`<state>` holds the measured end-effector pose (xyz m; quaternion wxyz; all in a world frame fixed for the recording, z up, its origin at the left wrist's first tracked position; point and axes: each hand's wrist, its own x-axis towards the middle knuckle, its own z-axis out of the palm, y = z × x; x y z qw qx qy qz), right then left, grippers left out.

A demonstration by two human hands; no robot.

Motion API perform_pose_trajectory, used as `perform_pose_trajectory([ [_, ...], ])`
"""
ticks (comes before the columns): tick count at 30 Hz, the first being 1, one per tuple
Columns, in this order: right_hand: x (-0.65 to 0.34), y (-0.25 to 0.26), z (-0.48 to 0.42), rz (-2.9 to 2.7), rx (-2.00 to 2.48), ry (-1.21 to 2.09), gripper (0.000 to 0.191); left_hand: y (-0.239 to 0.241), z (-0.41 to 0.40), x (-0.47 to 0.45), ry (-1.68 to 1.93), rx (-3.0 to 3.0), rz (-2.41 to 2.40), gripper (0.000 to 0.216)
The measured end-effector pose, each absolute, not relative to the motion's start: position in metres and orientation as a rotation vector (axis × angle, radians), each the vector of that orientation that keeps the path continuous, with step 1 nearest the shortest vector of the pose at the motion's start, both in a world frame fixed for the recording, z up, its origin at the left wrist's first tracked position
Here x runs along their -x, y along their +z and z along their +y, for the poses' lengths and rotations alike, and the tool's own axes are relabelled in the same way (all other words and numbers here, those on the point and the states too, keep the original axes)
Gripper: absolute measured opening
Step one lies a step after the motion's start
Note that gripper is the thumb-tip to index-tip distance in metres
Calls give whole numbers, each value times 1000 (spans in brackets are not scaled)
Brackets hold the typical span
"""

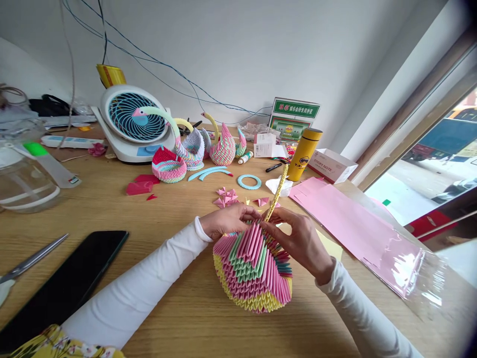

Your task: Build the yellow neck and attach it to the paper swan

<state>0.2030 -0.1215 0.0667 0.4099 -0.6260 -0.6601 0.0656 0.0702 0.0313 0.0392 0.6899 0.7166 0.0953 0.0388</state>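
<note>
A folded-paper swan body (249, 278) in pink, green and yellow rests on the wooden table before me. From its top rises a long yellow paper neck (278, 191), leaning slightly right. My right hand (298, 238) pinches the base of this neck between thumb and fingers. My left hand (231, 219) lies on the body's upper left edge, its fingers bent over the rim by the pink peak; the fingertips are partly hidden. Several folded pink paper pieces (225, 198) lie just beyond the hands.
Finished paper swans (222, 146) and a white fan (136, 119) stand at the back. A blue paper ring (249, 182), a yellow bottle (303, 155) and pink paper sheets (346, 223) lie beyond and right. A black phone (70, 283) and scissors (37, 256) are at left.
</note>
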Motion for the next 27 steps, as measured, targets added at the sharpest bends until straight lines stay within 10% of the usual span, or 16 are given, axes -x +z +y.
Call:
perform_pose_trajectory([
  [27, -202, 62, -122, -1683, 1675, 129, 14, 39, 30, -67, 86, -1525, 259, 37],
])
